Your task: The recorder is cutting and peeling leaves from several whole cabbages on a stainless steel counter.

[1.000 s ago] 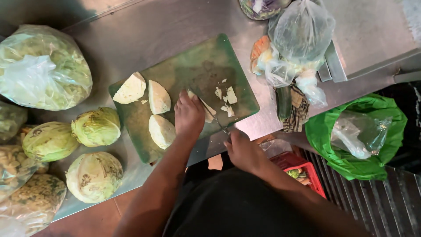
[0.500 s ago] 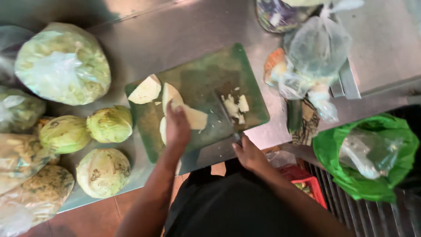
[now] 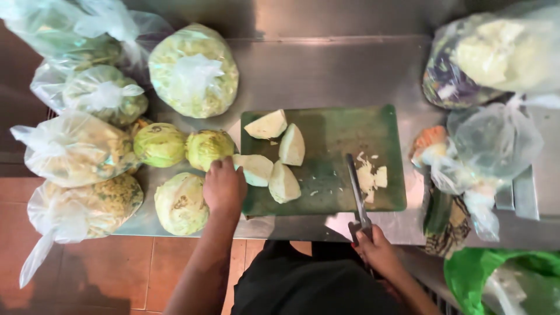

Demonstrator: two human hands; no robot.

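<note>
Spanning the frame, a brushed steel counter (image 3: 326,70) carries a dark green cutting board (image 3: 350,128), and below the counter's near edge reddish-brown floor tiles (image 3: 116,268) show. On the board's left half lie four pale cabbage wedges (image 3: 284,182), cut faces creamy white and smooth, set close together; one overhangs the board's left edge. On the board's right half sit small white cabbage trimmings (image 3: 373,175). Left of the board stand three whole green cabbages (image 3: 181,204), their outer leaves yellowish and blotched, and further left several clear plastic bags of cabbages (image 3: 76,149) crowd the counter. Right of the board lie more clear bags of produce (image 3: 496,140), with a green plastic bag (image 3: 501,280) below them.

The left hand (image 3: 224,186) lies palm down at the board's left edge, fingers loosely curled over the nearest whole cabbage and just beside the overhanging wedge; whether it grips either I cannot tell. The right hand (image 3: 379,251), at the board's near edge, is closed around the handle of a knife (image 3: 356,186), whose blade rests flat on the board beside the trimmings.
</note>
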